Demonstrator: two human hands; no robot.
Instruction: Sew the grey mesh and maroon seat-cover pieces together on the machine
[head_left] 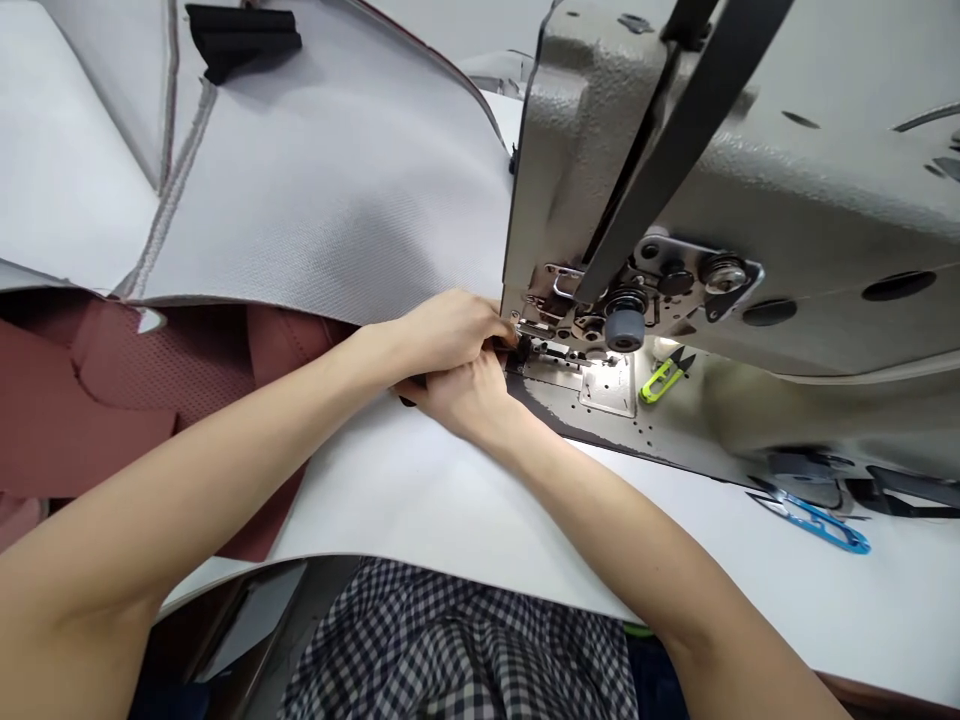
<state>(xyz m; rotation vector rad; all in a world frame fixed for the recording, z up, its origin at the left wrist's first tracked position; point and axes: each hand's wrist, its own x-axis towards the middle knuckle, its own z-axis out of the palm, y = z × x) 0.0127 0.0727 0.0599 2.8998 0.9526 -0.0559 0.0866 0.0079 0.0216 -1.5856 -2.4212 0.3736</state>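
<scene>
A large sewn piece of dark red leather-like material (210, 365) with a grey fabric backing (300, 210) is bunched up against the sewing machine (577, 200). My left hand (459, 328) is closed on its edge, fingertips right beside the presser foot (523, 350). Just below, my right hand (466, 392) is also closed on the edge, partly under the left one. A small dark bit of the material pokes out under the right hand. The fingertips of both hands are largely hidden, and so is the stitching point.
Yellow thread snips (664, 378) lie on the machine bed (630, 425) by the needle plate. Blue thread snips (817, 520) rest on the white table (892, 600) to the right. A black strip (244, 40) and grey cords (176, 165) hang on the backing.
</scene>
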